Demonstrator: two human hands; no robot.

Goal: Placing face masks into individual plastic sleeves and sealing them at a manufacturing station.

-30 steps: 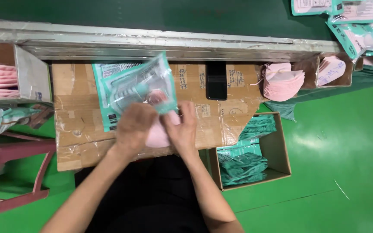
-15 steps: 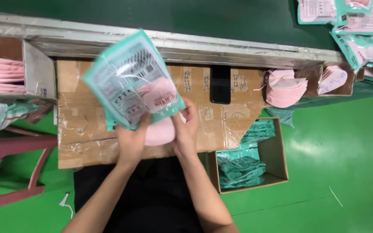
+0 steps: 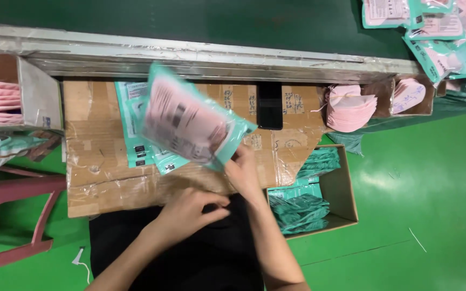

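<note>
Right hand [image 3: 242, 171] pinches the lower corner of a filled teal-and-pink pouch [image 3: 190, 125], held tilted above the cardboard tabletop [image 3: 98, 178]. Left hand [image 3: 190, 209] rests loosely curled, grasping nothing, at the tabletop's near edge. Empty teal pouches [image 3: 138, 143] lie beneath. Risk: one-corner grip, so the pouch may slip or swing, scattering that stack.

Glossy green floor [image 3: 432, 215] w/ light glare at right, dark green conveyor belt [image 3: 217, 21] along top, metal rail [image 3: 190, 54] below it, taped cardboard worktop [image 3: 98, 178], red plastic stool [image 3: 22, 215] at left
</note>
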